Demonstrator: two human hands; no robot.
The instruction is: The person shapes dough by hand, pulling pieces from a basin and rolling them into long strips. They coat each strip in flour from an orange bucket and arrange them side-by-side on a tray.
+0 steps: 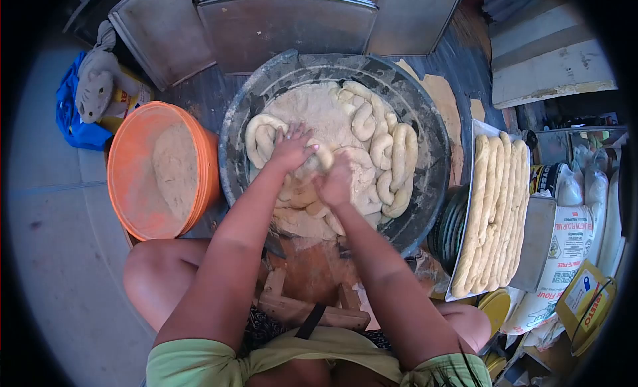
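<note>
A wide dark round tub (pixel 433 114) in front of me holds pale crumbs or flour (pixel 312 102) and thick twisted ropes of dough. My left hand (pixel 292 149) lies on the dough at the left, fingers spread, beside a looped dough rope (pixel 259 135). Lower and to the right, my right hand (pixel 334 181) presses into the middle of the tub; it is blurred and its fingers are mostly hidden. Between the hands a bend of dough (pixel 324 157) shows. More coiled dough ropes (pixel 400 164) rest along the tub's right side.
Left of the tub stand stacked orange basins (pixel 207 181) with brown powder inside. At the right, a metal tray (pixel 484 128) carries several long dough twists (pixel 495 214). Metal sheets (pixel 286 31) lean behind the tub. Flour sacks (pixel 568 237) and a yellow container (pixel 585 304) sit far right.
</note>
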